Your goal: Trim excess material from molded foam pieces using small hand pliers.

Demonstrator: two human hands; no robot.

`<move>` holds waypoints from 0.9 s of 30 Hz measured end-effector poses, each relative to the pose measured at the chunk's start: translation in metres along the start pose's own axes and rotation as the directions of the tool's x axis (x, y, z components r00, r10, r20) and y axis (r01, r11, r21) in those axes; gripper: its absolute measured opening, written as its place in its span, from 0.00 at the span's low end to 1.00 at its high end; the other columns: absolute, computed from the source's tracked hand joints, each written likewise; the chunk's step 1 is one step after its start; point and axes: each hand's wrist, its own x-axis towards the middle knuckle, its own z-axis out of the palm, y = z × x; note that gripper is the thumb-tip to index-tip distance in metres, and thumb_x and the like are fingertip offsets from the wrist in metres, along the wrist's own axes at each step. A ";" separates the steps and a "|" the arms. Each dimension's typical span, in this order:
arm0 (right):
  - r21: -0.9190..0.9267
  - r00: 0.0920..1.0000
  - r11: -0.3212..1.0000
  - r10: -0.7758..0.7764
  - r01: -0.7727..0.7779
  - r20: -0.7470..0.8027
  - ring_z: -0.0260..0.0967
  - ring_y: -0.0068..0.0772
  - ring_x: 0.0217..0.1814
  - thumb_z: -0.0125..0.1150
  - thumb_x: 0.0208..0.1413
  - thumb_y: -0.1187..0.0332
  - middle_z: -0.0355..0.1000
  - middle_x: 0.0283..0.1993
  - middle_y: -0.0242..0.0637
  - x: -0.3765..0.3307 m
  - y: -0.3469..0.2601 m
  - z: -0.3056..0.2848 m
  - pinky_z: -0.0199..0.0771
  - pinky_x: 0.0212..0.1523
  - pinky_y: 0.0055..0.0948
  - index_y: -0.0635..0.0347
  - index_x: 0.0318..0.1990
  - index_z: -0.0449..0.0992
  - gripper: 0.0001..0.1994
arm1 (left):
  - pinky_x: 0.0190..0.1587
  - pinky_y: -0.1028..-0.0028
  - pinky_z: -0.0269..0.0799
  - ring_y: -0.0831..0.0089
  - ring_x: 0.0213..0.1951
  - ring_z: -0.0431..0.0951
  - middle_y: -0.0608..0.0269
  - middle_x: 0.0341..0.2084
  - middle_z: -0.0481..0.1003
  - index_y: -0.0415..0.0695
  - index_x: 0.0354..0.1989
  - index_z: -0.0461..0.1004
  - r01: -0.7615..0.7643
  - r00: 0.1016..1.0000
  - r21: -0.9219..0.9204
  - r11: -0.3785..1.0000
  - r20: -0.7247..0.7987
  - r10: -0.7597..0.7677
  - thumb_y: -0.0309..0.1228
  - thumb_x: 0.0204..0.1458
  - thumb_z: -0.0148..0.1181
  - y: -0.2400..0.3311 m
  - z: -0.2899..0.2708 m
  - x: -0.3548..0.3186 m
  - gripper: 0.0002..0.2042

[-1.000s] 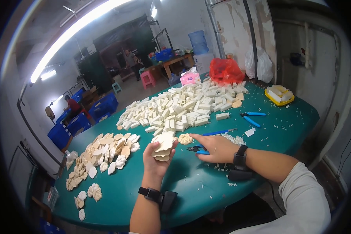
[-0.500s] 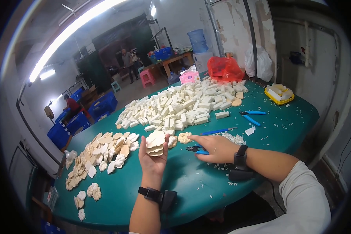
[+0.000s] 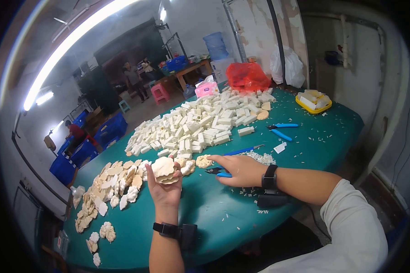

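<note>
left hand (image 3: 165, 191): fingers hold cream rosette piece (image 3: 164, 169) | right hand (image 3: 239, 169): fingers closed on blue cutters (image 3: 217, 172)

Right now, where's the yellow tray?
In the head view, the yellow tray sits at the far right of the green table, near its edge, beyond the blue-handled pliers.
</note>
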 end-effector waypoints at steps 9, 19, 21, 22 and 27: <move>0.013 0.996 1.000 0.024 -0.023 -0.090 0.75 0.56 0.44 0.61 0.59 0.57 0.76 0.44 0.52 0.000 0.009 0.006 0.75 0.44 0.48 0.53 0.67 0.63 0.30 | 0.34 0.68 0.72 0.53 0.43 0.77 0.54 0.44 0.75 0.41 0.49 0.70 -0.098 0.994 -0.007 0.995 -0.048 0.097 0.36 0.55 0.67 0.000 -0.011 0.004 0.18; 0.013 0.998 1.000 -0.001 0.001 -0.058 0.75 0.50 0.45 0.62 0.57 0.56 0.74 0.40 0.44 -0.001 0.011 0.009 0.75 0.45 0.45 0.56 0.50 0.76 0.18 | 0.36 0.68 0.76 0.50 0.47 0.78 0.52 0.47 0.74 0.42 0.50 0.71 -0.128 0.980 -0.052 0.990 -0.161 0.119 0.36 0.58 0.68 0.000 -0.007 0.003 0.18; 0.000 0.998 1.000 -0.005 0.005 -0.064 0.75 0.48 0.46 0.62 0.57 0.57 0.74 0.40 0.42 -0.001 0.011 0.008 0.75 0.45 0.44 0.54 0.51 0.76 0.17 | 0.36 0.69 0.77 0.48 0.49 0.78 0.51 0.48 0.74 0.41 0.51 0.70 -0.139 0.979 -0.031 0.990 -0.157 0.132 0.38 0.58 0.69 0.000 -0.012 0.005 0.20; 0.005 0.998 1.000 -0.011 0.011 -0.069 0.75 0.48 0.45 0.62 0.57 0.57 0.74 0.40 0.42 -0.002 0.009 0.006 0.75 0.45 0.44 0.54 0.51 0.76 0.17 | 0.37 0.69 0.76 0.49 0.49 0.78 0.50 0.48 0.74 0.41 0.52 0.70 -0.124 0.983 -0.041 0.991 -0.140 0.117 0.38 0.58 0.68 0.000 -0.011 0.005 0.20; 0.012 0.994 0.999 -0.032 0.033 -0.108 0.75 0.48 0.45 0.62 0.57 0.57 0.74 0.40 0.43 -0.001 0.011 0.004 0.75 0.45 0.45 0.56 0.49 0.75 0.17 | 0.38 0.70 0.75 0.52 0.48 0.77 0.47 0.49 0.73 0.39 0.55 0.67 -0.069 0.997 -0.022 0.997 -0.020 0.069 0.41 0.60 0.66 -0.003 -0.010 0.005 0.23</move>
